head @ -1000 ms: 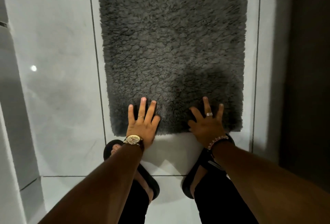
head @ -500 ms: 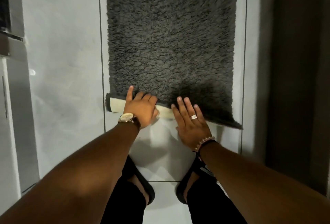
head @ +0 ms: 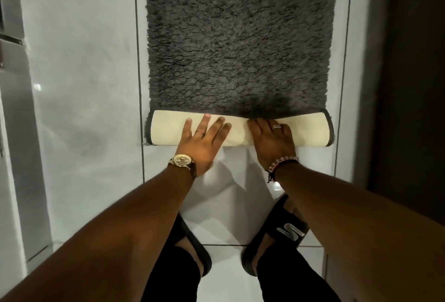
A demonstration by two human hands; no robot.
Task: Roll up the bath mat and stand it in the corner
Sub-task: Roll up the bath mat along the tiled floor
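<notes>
Both flat, open-fingered hands, left (head: 203,142) and right (head: 273,140), press the shaggy grey bath mat's (head: 240,43) rolled cream underside (head: 166,129) on glossy floor tiles (head: 84,84), gripping nothing.

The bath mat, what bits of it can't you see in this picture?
All from the head view:
- The far end of the bath mat is cut off by the top edge.
- The inside of the cream roll is hidden by its own backing.
- The roll's middle is covered by the left hand and right hand.
- The corner it should stand in is out of frame.
</notes>
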